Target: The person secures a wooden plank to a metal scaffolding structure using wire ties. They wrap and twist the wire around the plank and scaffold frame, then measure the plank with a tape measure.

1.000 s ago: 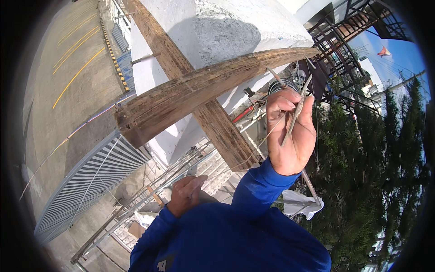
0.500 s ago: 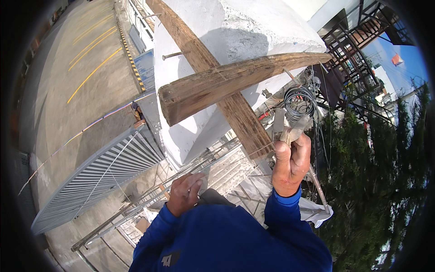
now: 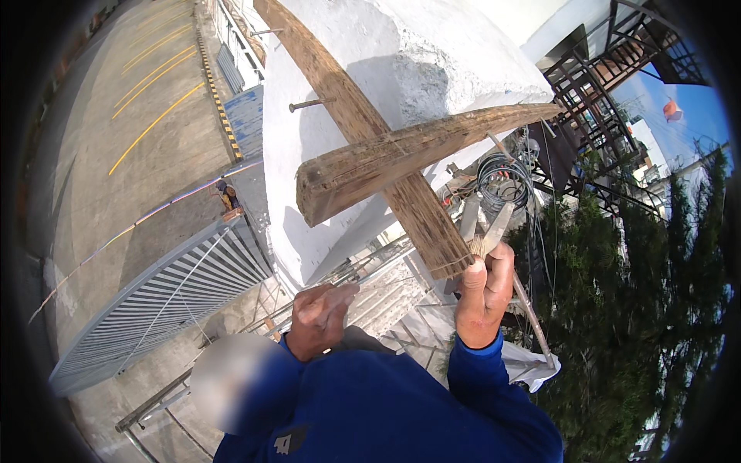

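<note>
Remote stn: I have R hand (image 3: 483, 301) pinching pale forked twine-wound pc (image 3: 482, 245) just beside wood beam (image 3: 423, 220) lower end, L hand (image 3: 316, 320) part-curled, can't tell if holding.

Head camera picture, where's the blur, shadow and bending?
Head view: a round patch at lower left is blurred; head view: a dark shadow falls across the sunlit white surface; head view: the grey striped panel looks bowed, and the corners are black.

Crossed beams (image 3: 424, 139): rough, matt wood; nail (image 3: 307, 105): dull metal; sleeve (image 3: 485, 370): matt cloth.
</note>
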`<state>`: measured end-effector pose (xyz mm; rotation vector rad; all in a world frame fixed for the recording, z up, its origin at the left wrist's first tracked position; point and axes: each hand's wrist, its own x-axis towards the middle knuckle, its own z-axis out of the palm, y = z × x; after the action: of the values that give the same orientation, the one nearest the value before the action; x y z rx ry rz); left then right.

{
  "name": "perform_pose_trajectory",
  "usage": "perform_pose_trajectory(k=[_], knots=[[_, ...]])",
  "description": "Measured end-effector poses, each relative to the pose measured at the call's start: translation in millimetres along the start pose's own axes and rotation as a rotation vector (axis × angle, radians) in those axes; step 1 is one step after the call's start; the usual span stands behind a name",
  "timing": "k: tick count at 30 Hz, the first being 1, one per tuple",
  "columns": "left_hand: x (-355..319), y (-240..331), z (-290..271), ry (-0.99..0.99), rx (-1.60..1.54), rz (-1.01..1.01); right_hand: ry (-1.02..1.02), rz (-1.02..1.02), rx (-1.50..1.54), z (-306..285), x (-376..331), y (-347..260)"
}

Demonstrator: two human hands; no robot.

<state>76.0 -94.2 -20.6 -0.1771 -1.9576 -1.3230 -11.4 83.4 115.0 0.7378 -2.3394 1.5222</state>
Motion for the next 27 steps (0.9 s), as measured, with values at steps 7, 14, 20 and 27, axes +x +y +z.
perform_pose_trajectory(k=[7, 14, 20, 27], knots=[[22.3, 19.0, -8.6, -0.033, -0.074, 0.059, 0.196, -0.32, -0.088, 30.2, -5.8, 71.0], [64.3, 47.0, -4.0, -0.065, -0.125, 0.077, 0.119, -0.157, -0.083, 45.8, -37.0, 129.0], [31.7, 19.0, 21.6, -0.034, -0.153, -0.031, 0.116, 0.014, 0.348, 48.5, -75.0, 83.0], [32.0, 8.3, 24.8, -0.022, -0.164, -0.085, -0.101, -0.059, 0.274, 18.8, -71.2, 69.1]])
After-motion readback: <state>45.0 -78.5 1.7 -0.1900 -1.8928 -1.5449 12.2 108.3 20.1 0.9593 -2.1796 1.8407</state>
